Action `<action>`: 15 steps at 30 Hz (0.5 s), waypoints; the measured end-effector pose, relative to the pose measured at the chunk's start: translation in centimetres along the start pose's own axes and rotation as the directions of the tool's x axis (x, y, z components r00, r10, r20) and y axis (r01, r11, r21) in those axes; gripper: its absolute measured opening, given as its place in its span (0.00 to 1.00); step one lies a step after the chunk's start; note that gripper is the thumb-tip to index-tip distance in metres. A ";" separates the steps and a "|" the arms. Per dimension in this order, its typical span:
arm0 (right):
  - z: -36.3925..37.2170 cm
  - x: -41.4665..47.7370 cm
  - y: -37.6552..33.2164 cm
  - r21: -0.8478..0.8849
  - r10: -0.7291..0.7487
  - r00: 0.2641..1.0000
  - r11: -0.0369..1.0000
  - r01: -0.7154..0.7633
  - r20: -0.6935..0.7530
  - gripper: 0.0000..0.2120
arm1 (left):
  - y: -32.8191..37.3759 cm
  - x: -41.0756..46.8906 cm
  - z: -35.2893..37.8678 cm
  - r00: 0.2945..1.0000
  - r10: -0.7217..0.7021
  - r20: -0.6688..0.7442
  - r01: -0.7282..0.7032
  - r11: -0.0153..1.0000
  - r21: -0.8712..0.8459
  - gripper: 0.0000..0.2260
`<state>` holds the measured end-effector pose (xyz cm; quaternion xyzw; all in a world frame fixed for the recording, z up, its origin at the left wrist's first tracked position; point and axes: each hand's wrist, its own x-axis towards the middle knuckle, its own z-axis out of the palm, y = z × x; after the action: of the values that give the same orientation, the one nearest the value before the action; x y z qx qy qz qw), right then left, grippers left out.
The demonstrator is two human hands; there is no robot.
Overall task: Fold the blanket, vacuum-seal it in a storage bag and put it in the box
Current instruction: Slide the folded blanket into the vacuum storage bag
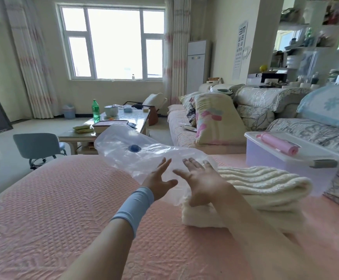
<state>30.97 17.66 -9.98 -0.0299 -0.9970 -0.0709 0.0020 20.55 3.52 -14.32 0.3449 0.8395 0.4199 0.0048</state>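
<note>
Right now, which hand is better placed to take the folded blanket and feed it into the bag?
Right. The right hand is just above the near end of the folded blanket, while the left hand sits at the mouth of the storage bag, suited to hold it open.

The folded cream knitted blanket (261,190) is laid on the pink quilted bed cover (63,209). The clear plastic storage bag (136,156) is spread behind and left of it (near edge overlapping the blanket's left end). The translucent lidded plastic box (281,160) is set behind it to the right, a pink cylindrical pump (277,145) laid on its lid.
</note>
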 end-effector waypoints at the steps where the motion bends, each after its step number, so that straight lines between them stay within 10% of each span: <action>1: 0.3 0.1 0.3 -0.102 0.029 1.000 0.994 -0.028 0.011 0.42 | -0.3 -0.2 -0.1 1.000 -0.015 0.022 0.014 1.000 0.017 0.34; 5: 0.5 0.7 1.4 -0.185 0.120 0.975 0.970 -0.155 -0.190 0.21 | -0.8 -0.7 -0.2 0.999 -0.049 0.025 0.047 0.997 0.066 0.32; 10: 0.6 0.7 0.4 0.334 0.296 0.783 0.935 -0.121 -0.547 0.13 | -1.0 -1.8 0.1 0.994 -0.111 -0.013 0.110 0.954 0.279 0.51; 15: -0.8 1.0 -1.3 0.687 0.490 0.640 0.722 0.082 -0.591 0.10 | 0.3 -1.8 0.8 0.920 -0.149 -0.362 0.132 0.989 -0.071 0.54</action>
<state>29.87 16.36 -9.39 -0.1175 -0.8523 0.2803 0.4257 22.39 3.18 -15.16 0.1992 0.8385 0.4944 -0.1136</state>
